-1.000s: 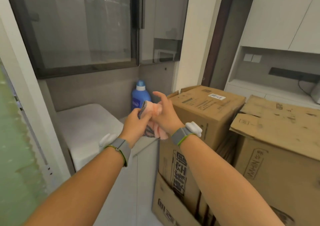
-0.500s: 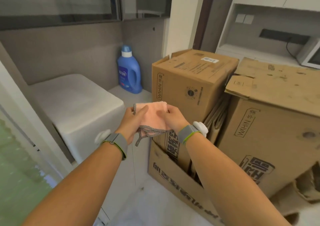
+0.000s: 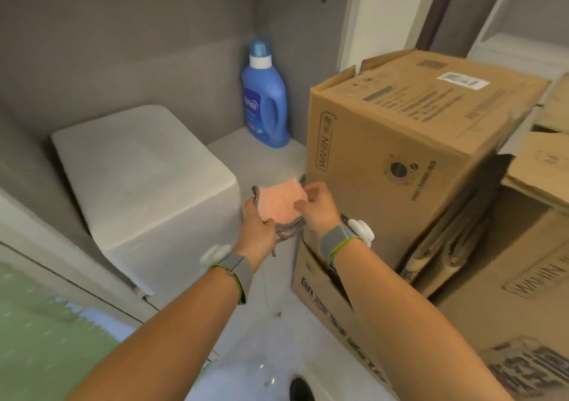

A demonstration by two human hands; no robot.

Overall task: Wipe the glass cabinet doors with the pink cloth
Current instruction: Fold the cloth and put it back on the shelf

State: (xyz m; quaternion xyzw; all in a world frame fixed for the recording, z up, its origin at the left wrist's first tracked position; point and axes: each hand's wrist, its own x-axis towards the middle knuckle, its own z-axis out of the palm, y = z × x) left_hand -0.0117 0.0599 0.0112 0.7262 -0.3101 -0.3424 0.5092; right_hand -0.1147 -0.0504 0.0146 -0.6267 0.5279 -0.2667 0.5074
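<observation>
The folded pink cloth with a grey mesh backing (image 3: 280, 204) is held flat between both hands, above the pale ledge. The left hand (image 3: 258, 229) pinches its near-left edge; the right hand (image 3: 318, 208) pinches its right side. Just right stands a tall brown cardboard box (image 3: 400, 142); behind, a blue detergent bottle (image 3: 265, 102); left, a white rounded box (image 3: 144, 179).
</observation>
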